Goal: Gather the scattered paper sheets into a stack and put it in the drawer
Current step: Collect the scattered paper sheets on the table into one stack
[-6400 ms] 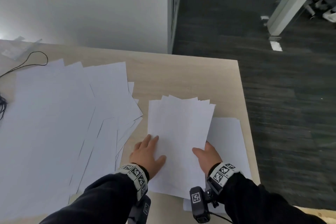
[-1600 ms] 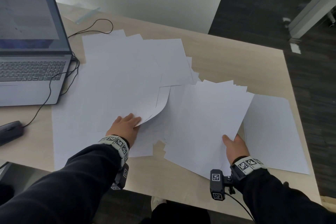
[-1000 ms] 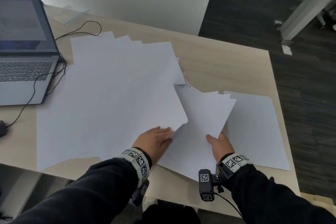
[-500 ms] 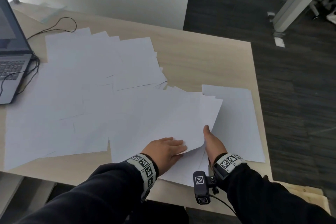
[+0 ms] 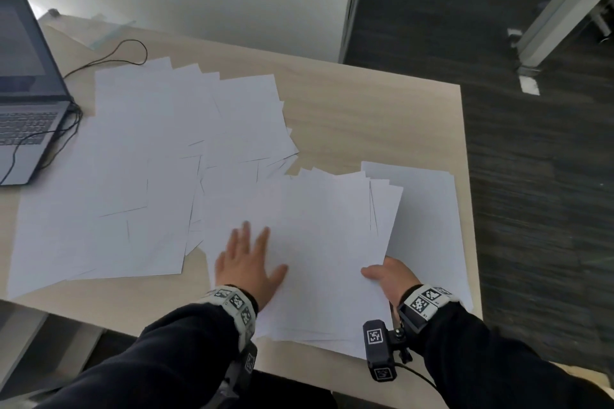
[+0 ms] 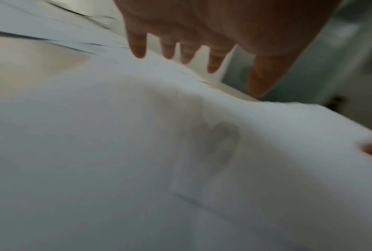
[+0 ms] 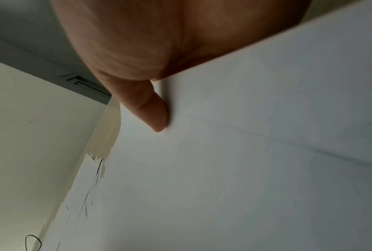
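Observation:
A loose stack of white paper sheets (image 5: pixel 319 242) lies near the front right of the wooden desk (image 5: pixel 365 116). My right hand (image 5: pixel 387 277) pinches the stack's right edge, thumb on top (image 7: pixel 157 112), fingers hidden under the paper. My left hand (image 5: pixel 247 259) hovers flat and open over the stack's left part, fingers spread (image 6: pixel 180 51), blurred by motion. Several scattered sheets (image 5: pixel 149 169) cover the desk's left and middle. One more sheet (image 5: pixel 428 226) lies under the stack on the right. No drawer is in view.
A grey laptop (image 5: pixel 26 103) stands open at the far left, with black cables (image 5: pixel 109 58) running beside the papers. The desk's right edge (image 5: pixel 465 176) drops to dark carpet. A white wall rises behind the desk.
My left hand laid another sheet from the left onto the stack, let it go and now lies flat over it. My right hand still holds the stack's right edge.

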